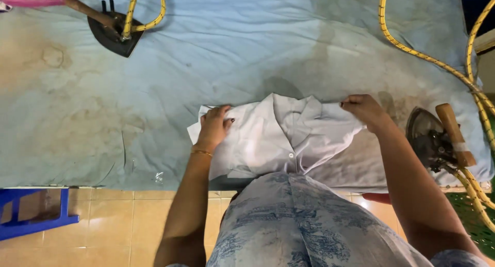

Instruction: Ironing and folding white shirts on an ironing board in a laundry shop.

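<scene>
While both hands are pressed onto a white collared shirt (289, 138), the garment is seen lying buttoned-side up near the front edge of the ironing surface (154, 91), which is covered with a stained pale blue cloth. The left hand (214, 126) is laid flat on the shirt's shoulder, its fingers (223, 112) slightly spread and resting on the fabric where a sleeve or side panel has been turned inward. The right hand (363, 109) is placed at the opposite shoulder, and its fingers (350, 102) are curled together on the edge of the cloth there; whether that edge is pinched or merely pressed cannot be told.

Judged from how things lie, the folding is partway done: the collar is arranged and centred, the front is closed at least at one visible button, and both sides appear to have been brought in toward the middle. The lower part of the shirt is hidden behind the person's patterned clothing, so it cannot be told whether the bottom has been folded up. That fold, and any final smoothing, seems to be what is left.

A dark iron with a wooden handle (438, 138) is stood just beside the right forearm, with a yellow braided cord (412, 50) trailing from it across the surface. A second iron (111, 29) is rested well apart at the far left, and a blue stool (36, 215) is seen on the tiled floor below.
</scene>
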